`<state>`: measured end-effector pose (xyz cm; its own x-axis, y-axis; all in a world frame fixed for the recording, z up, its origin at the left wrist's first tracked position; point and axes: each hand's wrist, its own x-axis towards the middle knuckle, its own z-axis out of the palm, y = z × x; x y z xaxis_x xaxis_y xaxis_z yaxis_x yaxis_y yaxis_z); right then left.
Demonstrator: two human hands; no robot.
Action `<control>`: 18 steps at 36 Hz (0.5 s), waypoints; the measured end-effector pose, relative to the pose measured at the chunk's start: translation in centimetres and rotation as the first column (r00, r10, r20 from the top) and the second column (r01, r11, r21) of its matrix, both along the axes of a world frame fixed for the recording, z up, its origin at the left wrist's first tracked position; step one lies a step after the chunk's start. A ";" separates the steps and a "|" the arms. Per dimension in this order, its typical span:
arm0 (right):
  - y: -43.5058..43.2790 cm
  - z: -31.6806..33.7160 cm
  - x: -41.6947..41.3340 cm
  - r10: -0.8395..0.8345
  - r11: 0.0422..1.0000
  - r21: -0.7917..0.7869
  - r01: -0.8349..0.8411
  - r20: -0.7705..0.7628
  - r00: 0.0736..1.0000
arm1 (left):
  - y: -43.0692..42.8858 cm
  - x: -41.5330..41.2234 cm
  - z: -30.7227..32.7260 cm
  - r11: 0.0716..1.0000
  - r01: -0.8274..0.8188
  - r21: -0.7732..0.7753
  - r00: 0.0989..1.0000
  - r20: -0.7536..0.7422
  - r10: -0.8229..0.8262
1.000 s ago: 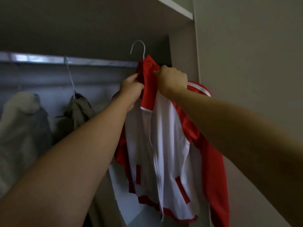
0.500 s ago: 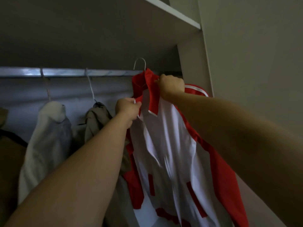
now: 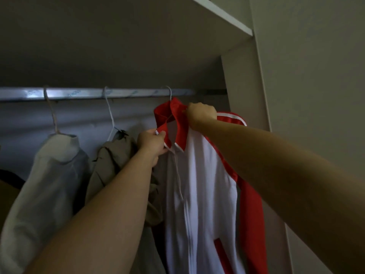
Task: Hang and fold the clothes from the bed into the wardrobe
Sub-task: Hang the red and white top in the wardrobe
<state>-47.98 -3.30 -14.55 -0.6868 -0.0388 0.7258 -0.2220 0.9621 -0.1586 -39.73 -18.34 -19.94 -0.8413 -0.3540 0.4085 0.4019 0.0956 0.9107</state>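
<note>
We look up into an open wardrobe, where a red and white zip jacket (image 3: 199, 184) hangs at the right end of a metal rail (image 3: 79, 93), close to the wardrobe's side panel (image 3: 245, 86) and under a shelf (image 3: 217, 14). The thin wire hook of its hanger (image 3: 169, 92) rises from the red collar and reaches the rail; it appears to sit over it, though we cannot be sure it is fully seated. The right hand (image 3: 200, 113) has its fingers curled round the top of the collar and shoulder, likely bearing the weight and steadying the hanger. The left hand (image 3: 151, 142) pinches the lower edge of the collar's other side, we judge to hold the neck spread on the hanger so that the jacket does not slip off. The jacket's long axis runs straight up and down: collar at the top, white body and red sleeve falling below the frame. Its zipped front faces us, turned slightly to our left. Just to its left, touching it, hangs a khaki garment (image 3: 112, 161), and farther left a pale grey top (image 3: 49, 175), each on its own hanger.
</note>
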 end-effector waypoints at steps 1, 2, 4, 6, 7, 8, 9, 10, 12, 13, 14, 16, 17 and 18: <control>0.3 -0.2 -0.4 0.012 1.000 -0.016 -0.012 0.014 1.000 | 0.0 -0.2 -0.3 1.000 0.011 0.012 1.000 0.004 -0.011; 0.6 -0.3 -0.8 0.028 0.999 -0.037 -0.027 0.033 0.999 | 0.0 -0.4 -0.5 1.000 0.023 0.021 1.000 0.008 -0.024; 1.3 -0.7 -1.5 0.073 0.995 -0.080 -0.067 0.084 0.994 | -0.1 -0.8 -0.9 0.999 0.048 0.007 0.999 0.020 -0.048; 2.0 -1.3 -2.3 0.108 0.990 -0.102 -0.097 0.104 0.989 | 0.1 -1.1 -1.3 0.996 0.082 -0.027 0.996 0.035 -0.081; 2.4 -1.6 -2.7 0.106 0.990 -0.101 -0.097 0.090 0.990 | 0.3 -1.3 -1.5 0.995 0.094 -0.043 0.995 0.038 -0.093; 2.6 -1.9 -3.0 0.093 0.992 -0.091 -0.087 0.067 0.993 | 0.5 -1.7 -1.7 0.993 0.101 -0.057 0.994 0.039 -0.099; 2.8 -2.3 -3.2 0.075 0.994 -0.076 -0.072 0.038 0.996 | 0.7 -2.1 -2.0 0.992 0.102 -0.075 0.994 0.039 -0.099; 2.9 -2.6 -3.3 0.057 0.997 -0.060 -0.056 0.009 0.998 | 0.9 -2.7 -2.4 0.991 0.097 -0.096 0.995 0.040 -0.093; 3.1 -3.5 -3.2 0.027 0.999 -0.043 -0.030 -0.071 0.997 | 1.3 -3.8 -3.2 0.985 0.067 -0.157 0.998 0.031 -0.063; 3.1 -3.9 -3.1 0.017 0.999 -0.035 -0.021 -0.119 0.993 | 1.4 -4.3 -3.7 0.980 0.036 -0.194 0.999 0.018 -0.033; 3.2 -4.5 -2.8 0.008 0.999 -0.030 -0.013 -0.170 0.985 | 1.5 -4.8 -4.2 0.972 -0.008 -0.237 1.000 -0.010 0.005; 3.4 -6.1 -2.1 0.002 0.999 -0.041 -0.015 -0.300 0.954 | 1.6 -5.7 -5.1 0.943 -0.098 -0.320 0.993 -0.093 0.071; 3.5 -7.0 -1.7 0.012 0.999 -0.044 -0.029 -0.357 0.934 | 1.7 -6.0 -5.5 0.926 -0.134 -0.354 0.987 -0.133 0.092; 3.6 -8.0 -1.2 0.026 0.998 -0.044 -0.047 -0.397 0.917 | 1.7 -6.3 -6.0 0.907 -0.168 -0.386 0.979 -0.172 0.109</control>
<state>-49.17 0.28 -22.55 -0.3412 -0.0132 0.9399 -0.3118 0.9449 -0.1000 -46.04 -16.67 -25.92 -0.7176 -0.2464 0.6514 0.4813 0.5005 0.7196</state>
